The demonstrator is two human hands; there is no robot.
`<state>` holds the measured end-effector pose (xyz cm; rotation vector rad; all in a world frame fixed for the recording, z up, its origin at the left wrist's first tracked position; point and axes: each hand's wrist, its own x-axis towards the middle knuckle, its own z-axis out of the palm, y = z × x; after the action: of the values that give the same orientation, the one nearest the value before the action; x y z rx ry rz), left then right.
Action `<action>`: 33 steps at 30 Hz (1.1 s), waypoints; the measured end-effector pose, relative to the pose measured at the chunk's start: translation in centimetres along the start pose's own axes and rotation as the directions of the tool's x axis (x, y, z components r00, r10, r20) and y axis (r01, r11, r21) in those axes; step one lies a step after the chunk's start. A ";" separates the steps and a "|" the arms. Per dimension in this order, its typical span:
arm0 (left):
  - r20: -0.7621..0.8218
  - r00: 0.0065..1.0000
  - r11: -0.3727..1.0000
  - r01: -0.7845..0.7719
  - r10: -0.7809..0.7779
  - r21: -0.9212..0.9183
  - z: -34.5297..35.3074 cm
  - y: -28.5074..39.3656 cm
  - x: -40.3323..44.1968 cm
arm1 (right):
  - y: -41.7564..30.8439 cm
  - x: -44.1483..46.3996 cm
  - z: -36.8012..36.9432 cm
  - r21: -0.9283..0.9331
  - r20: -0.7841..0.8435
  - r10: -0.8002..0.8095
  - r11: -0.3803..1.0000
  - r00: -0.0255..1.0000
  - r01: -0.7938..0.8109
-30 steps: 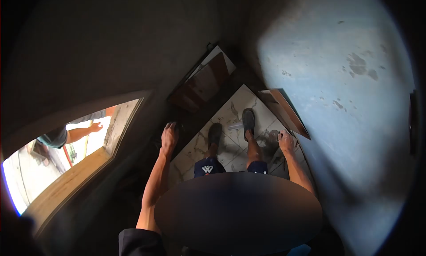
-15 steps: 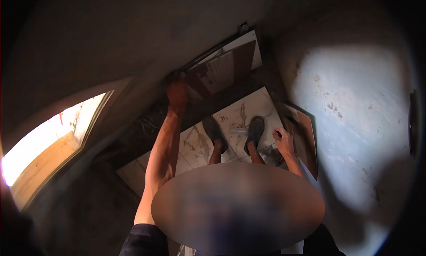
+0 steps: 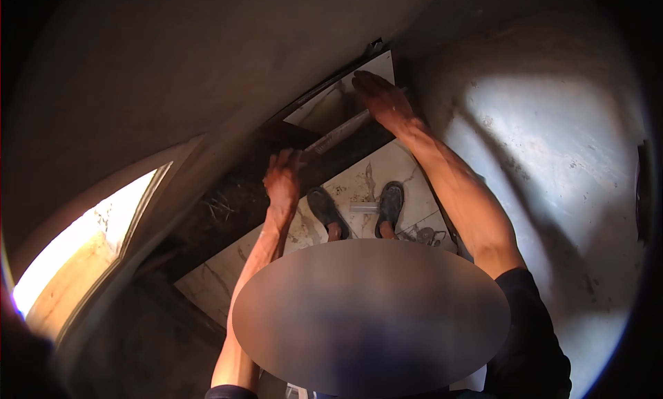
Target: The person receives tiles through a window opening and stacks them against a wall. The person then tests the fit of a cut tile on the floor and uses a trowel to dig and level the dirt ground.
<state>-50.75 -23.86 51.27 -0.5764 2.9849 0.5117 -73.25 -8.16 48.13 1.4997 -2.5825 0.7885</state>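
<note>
A brown-backed tile (image 3: 338,133) is tipped so that mostly its narrow edge shows. My left hand (image 3: 283,179) is at its left end, fingers bent around the corner. At the tile's other end is my right hand (image 3: 387,103), back of the hand up and fingers reaching over it; the fingertips' contact is partly hidden. Behind the tile, a pale, veined tile (image 3: 321,107) leans against the dark wall.
Both shod feet stand on the marbled tile floor (image 3: 356,174), with a small clear strip (image 3: 364,207) between them. A dark unfinished band (image 3: 228,202) runs along the wall. A bright window opening (image 3: 90,240) is at left; a patchy pale wall (image 3: 552,157) stands at right.
My right hand has moved from low at the right up to the leaning tiles. My left hand has come down slightly. The brown-backed tile has tipped away from the pale one.
</note>
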 end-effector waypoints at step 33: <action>0.113 0.989 0.994 0.101 -0.096 -0.042 0.3 3.7 -5.6 | -0.3 1.2 -1.8 -0.062 0.735 -0.202 0.931 0.648 0.361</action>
<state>-46.92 -18.56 52.82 -0.6724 2.8303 0.5886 -74.03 -8.45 50.17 2.4290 -2.6102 -0.1767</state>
